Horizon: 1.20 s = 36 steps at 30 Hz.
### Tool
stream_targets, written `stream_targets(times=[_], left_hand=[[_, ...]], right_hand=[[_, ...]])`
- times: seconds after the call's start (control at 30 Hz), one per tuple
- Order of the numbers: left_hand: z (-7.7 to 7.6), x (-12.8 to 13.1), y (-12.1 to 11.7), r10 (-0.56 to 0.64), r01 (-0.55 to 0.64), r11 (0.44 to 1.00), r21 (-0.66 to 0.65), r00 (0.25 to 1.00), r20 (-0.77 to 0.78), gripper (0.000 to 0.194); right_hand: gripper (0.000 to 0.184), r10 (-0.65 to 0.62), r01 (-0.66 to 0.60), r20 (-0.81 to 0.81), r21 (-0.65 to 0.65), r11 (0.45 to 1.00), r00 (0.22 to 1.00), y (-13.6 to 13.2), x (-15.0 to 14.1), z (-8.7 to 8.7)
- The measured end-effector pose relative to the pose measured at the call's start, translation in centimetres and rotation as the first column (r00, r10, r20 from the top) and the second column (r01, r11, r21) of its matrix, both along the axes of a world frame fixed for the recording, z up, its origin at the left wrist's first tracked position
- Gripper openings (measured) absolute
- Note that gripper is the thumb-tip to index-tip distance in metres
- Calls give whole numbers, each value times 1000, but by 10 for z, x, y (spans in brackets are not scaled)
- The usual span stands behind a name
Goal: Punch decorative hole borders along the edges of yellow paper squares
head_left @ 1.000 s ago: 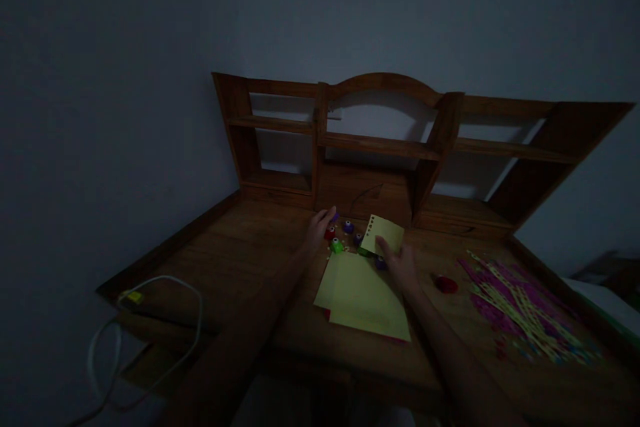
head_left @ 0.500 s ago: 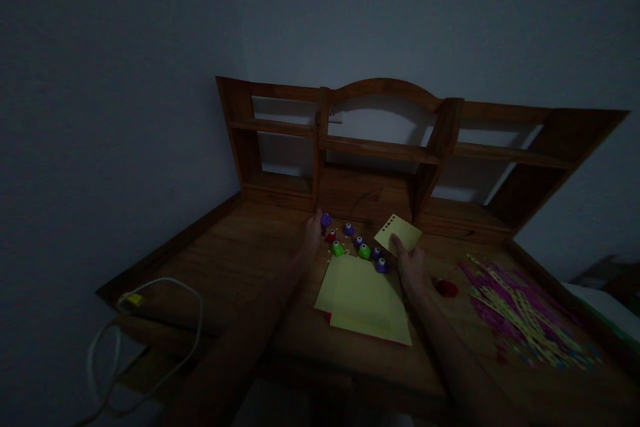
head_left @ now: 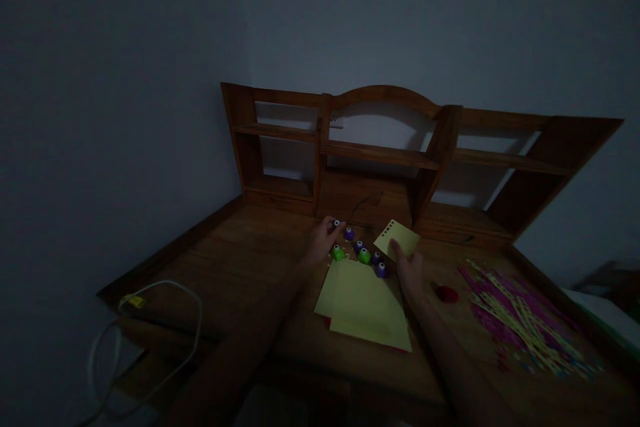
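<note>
My left hand (head_left: 321, 241) is closed at the fingertips around a small purple craft punch (head_left: 337, 223) with a round white top. My right hand (head_left: 409, 268) pinches a small pale yellow paper (head_left: 406, 239), thumb on top, with a row of punched holes along its far left edge. Between the hands stand more small punches: a purple one (head_left: 349, 234), a green one (head_left: 337, 253), another green one (head_left: 364, 256) and several purple ones, one of them (head_left: 381, 270) near the right hand. Larger yellow sheets (head_left: 367, 307) lie stacked in front of them, with red showing underneath.
A red round object (head_left: 447, 293) lies right of my right forearm. Pale yellow and magenta paper strips (head_left: 520, 307) are heaped at the right, with small coloured bits. A wooden shelf unit (head_left: 380, 155) stands along the back. A white cable (head_left: 200, 320) loops over the left front edge.
My left hand has moved right over the punches, and the purple punch at its fingers has shifted right with it. The red punch is now hidden. My right hand keeps its paper.
</note>
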<state>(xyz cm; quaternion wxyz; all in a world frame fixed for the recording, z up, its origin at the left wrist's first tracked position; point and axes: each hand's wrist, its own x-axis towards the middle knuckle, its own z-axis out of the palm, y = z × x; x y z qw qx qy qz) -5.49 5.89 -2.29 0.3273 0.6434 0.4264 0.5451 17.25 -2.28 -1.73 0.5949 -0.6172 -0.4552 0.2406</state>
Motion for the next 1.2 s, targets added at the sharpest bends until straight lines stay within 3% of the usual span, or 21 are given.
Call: stream_targets(times=[0.13,0.23,0.5,0.77,1.0,1.1,1.2], left_hand=[[-2,0,-9,9,68,986,151,890,-457,26],[-2,1,-11,26,93,981,169,803,-595,23],[-7,2,-10,133,40,967,251,760,-637,22],[-7,2,-4,283,-102,943,317,747,-602,27],[1,21,-4,218,7,954,300,672,-708,35],[6,32,7,113,100,970,221,622,-775,46],[5,36,13,38,154,976,156,584,-811,43]], right_hand=[[51,-7,7,0,-2,1000,1000,-1,-2,2],[51,4,-4,3,-11,1000,1000,0,-2,1],[53,-24,25,66,-15,1000,998,4,0,-4],[52,-32,32,77,-5,999,997,1,1,1],[51,8,-13,91,48,999,996,-2,0,6],[55,4,-10,140,43,999,990,-2,-1,5],[55,-14,9,141,34,999,990,-2,-1,3]])
